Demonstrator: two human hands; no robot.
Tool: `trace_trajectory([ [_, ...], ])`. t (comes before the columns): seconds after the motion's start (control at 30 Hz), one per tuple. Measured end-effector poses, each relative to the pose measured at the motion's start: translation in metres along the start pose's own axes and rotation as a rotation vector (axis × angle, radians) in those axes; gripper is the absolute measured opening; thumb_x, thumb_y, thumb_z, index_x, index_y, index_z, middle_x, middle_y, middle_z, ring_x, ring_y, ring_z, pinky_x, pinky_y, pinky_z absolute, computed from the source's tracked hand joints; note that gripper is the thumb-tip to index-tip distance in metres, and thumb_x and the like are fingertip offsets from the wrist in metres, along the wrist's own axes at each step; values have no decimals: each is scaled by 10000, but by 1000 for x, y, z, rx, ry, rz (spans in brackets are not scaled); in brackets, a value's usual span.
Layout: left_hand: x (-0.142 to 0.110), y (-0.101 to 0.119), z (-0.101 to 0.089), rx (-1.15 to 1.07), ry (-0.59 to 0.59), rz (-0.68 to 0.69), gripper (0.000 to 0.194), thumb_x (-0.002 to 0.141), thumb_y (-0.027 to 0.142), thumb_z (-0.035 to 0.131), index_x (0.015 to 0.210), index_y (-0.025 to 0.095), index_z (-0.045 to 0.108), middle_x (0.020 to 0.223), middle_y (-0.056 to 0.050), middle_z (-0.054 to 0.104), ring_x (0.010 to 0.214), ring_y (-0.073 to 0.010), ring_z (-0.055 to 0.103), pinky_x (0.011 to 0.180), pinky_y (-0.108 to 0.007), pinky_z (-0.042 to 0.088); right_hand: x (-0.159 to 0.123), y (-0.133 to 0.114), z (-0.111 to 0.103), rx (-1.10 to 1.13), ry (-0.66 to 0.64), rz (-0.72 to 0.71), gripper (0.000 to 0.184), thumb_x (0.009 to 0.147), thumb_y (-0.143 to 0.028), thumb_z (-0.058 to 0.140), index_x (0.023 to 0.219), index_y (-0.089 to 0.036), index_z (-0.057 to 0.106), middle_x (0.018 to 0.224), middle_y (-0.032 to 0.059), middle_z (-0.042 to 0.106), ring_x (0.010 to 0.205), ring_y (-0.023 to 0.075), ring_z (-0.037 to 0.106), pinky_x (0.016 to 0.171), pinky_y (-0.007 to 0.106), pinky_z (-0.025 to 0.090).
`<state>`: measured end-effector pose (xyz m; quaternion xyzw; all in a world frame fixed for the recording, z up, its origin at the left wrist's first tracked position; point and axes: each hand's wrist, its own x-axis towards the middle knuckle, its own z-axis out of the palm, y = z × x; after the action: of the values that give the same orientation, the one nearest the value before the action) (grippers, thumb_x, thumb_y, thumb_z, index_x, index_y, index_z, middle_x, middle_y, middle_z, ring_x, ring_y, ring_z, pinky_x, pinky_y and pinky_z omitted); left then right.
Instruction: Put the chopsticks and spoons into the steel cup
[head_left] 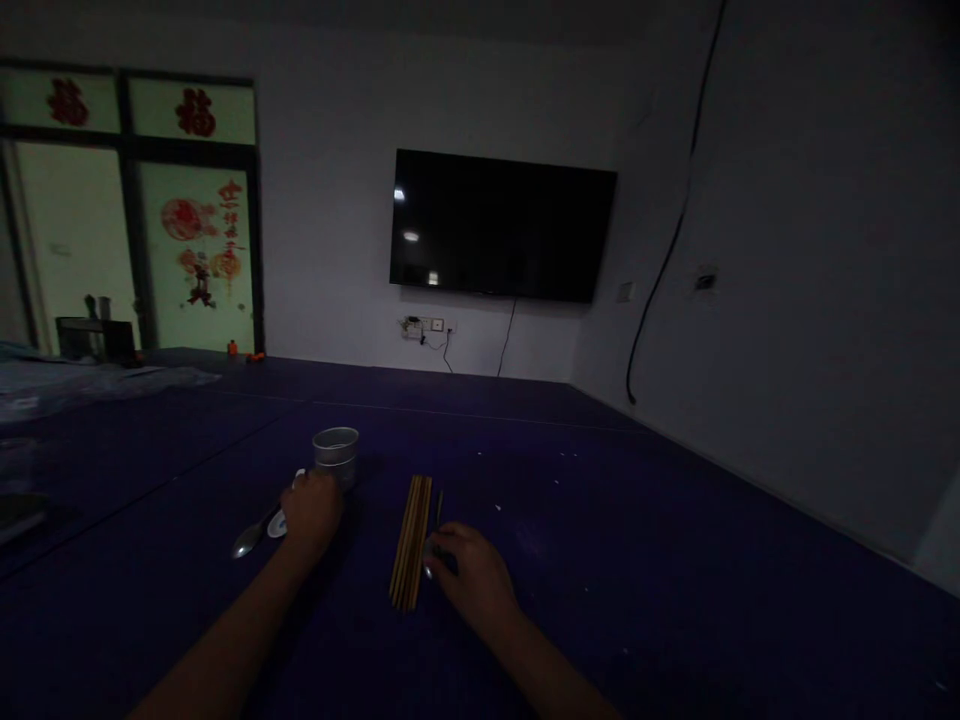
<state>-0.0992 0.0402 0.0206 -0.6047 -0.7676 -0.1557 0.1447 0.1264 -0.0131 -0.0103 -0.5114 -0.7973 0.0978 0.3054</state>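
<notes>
1. Key relation: the slim metal utensil (439, 509) sits at the right hand's (471, 574) fingertips, just right of the chopsticks (410, 545). Right hand is clearly the nearer one.
2. Utensil axis: runs away from the person, leaning slightly right, roughly parallel to the chopsticks. Dark, thin end points away; shiny end is nearer, at the thumb. Exact type can't be read, fingers cover the middle.
3. Chopsticks: on the purple tabletop (600, 520), between the two hands, side by side in one tight bundle. Same lean, far end slightly right.
4. Right hand: thumb and index nearly together, looks like a light pinch on the utensil. Can't tell if it's lifted.
5. Left hand (313, 507): fingers curled, palm down, over the white spoon (277, 524), just near side of the metal cup (335, 452). Grip hidden, can't tell.
6. Metal spoon (247, 542): left of the white one, bowl toward near-left, handle running far-right toward the left hand. Cup stands upright.
</notes>
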Motion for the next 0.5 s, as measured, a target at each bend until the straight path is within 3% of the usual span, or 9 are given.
trace_trajectory([
  [0.23,8,-24,9,83,88,-160,358,856,125,286,1015,69,602,1014,-201,590,919,-297,565,689,-358,397,0,0,0,-5,-4,-14,208,855,-276,531,994,-260,685,1014,17,666,933,162,606,826,244,429],
  [0.5,8,-24,5,50,9,-191,333,881,178,290,994,99,593,995,-180,595,853,-265,588,651,-323,367,0,1,1,-26,-19,-7,206,858,-283,528,991,-260,683,1042,13,660,959,159,601,837,246,421],
])
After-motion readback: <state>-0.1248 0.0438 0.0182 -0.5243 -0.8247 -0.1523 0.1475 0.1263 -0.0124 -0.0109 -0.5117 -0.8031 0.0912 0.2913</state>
